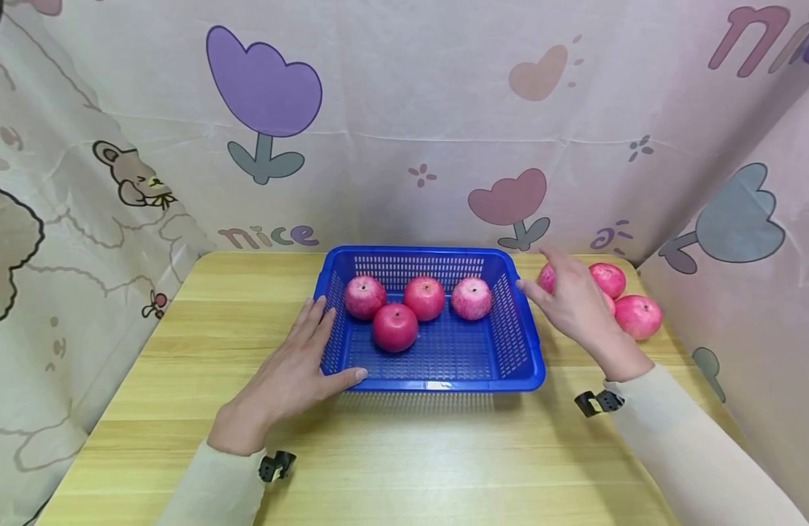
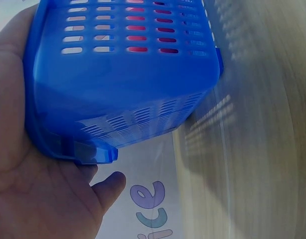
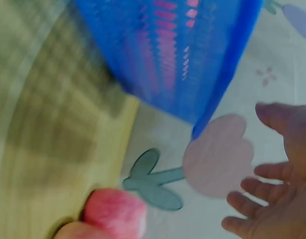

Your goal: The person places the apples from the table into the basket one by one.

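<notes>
A blue plastic basket [image 1: 437, 385] with slotted walls holds several red apples, one of them [image 1: 395, 327] nearest its front. My left hand [image 1: 293, 365] rests on the basket's front left corner, its fingers along the left rim and its thumb on the front rim. In the left wrist view the palm lies against the rim of the basket [image 2: 118, 74]. Between the basket's right side and a group of apples [image 1: 638, 317], my right hand [image 1: 575, 296] hovers and partly hides that group. The right wrist view shows the right hand [image 3: 277, 194] with spread fingers and nothing in them.
The wooden table [image 1: 404, 460] carries both basket and loose apples. A printed cloth [image 1: 391, 95] hangs behind the table and along both sides. Each wrist wears a small black device, such as the right one [image 1: 599, 402].
</notes>
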A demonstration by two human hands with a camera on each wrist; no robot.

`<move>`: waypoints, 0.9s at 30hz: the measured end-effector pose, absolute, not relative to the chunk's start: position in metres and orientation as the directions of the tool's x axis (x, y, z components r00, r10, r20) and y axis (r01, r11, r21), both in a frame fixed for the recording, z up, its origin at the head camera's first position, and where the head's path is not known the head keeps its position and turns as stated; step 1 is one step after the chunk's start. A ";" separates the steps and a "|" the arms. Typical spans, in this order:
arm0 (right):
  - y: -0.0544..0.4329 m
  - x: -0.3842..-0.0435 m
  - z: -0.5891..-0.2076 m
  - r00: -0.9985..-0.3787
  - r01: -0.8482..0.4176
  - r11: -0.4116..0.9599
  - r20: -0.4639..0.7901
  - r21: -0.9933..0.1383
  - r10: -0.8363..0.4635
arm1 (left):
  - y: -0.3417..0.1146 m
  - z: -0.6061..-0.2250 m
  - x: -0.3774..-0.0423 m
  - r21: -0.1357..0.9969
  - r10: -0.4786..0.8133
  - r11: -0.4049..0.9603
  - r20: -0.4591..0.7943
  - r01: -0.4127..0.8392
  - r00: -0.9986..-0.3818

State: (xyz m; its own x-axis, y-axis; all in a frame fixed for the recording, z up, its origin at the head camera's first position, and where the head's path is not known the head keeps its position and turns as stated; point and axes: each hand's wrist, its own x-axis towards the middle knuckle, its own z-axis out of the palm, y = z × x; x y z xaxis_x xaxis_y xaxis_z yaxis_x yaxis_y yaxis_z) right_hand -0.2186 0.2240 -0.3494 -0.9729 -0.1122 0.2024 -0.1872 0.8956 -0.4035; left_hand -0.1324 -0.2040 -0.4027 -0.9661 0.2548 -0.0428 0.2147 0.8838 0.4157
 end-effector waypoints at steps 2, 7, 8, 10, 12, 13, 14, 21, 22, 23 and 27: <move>0.233 -0.221 -0.354 -0.978 -0.130 0.899 0.204 -0.418 -0.046 | -0.204 -0.402 -0.133 0.415 0.256 0.884 -0.043 0.216 -0.966; 0.255 -0.230 -0.367 -0.982 -0.015 0.907 0.175 -0.421 0.065 | -0.204 -0.403 -0.133 0.412 0.260 0.884 -0.040 0.221 -0.965; 0.260 -0.232 -0.370 -0.984 0.007 0.908 0.160 -0.418 0.081 | -0.204 -0.403 -0.133 0.412 0.261 0.884 -0.039 0.222 -0.965; 0.268 -0.235 -0.376 -0.985 0.050 0.910 0.131 -0.411 0.113 | -0.204 -0.403 -0.133 0.411 0.260 0.884 -0.037 0.223 -0.965; 0.275 -0.237 -0.381 -0.984 0.085 0.912 0.107 -0.402 0.139 | -0.204 -0.403 -0.133 0.411 0.259 0.884 -0.038 0.221 -0.965; 0.278 -0.238 -0.384 -0.984 0.101 0.913 0.097 -0.394 0.151 | -0.204 -0.403 -0.133 0.411 0.258 0.884 -0.039 0.220 -0.965; 0.280 -0.239 -0.386 -0.983 0.114 0.916 0.087 -0.386 0.159 | -0.204 -0.403 -0.133 0.412 0.257 0.885 -0.038 0.220 -0.966; 0.293 -0.240 -0.399 -0.981 0.188 0.931 -0.014 -0.311 0.193 | -0.204 -0.404 -0.133 0.414 0.252 0.885 -0.038 0.214 -0.967; 0.294 -0.240 -0.401 -0.980 0.197 0.934 -0.031 -0.298 0.197 | -0.204 -0.404 -0.132 0.413 0.250 0.885 -0.039 0.212 -0.967; 0.296 -0.240 -0.403 -0.979 0.203 0.936 -0.045 -0.287 0.199 | -0.204 -0.404 -0.132 0.415 0.250 0.885 -0.039 0.212 -0.967; 0.299 -0.239 -0.408 -0.975 0.220 0.941 -0.075 -0.256 0.207 | -0.203 -0.404 -0.132 0.417 0.248 0.884 -0.041 0.209 -0.968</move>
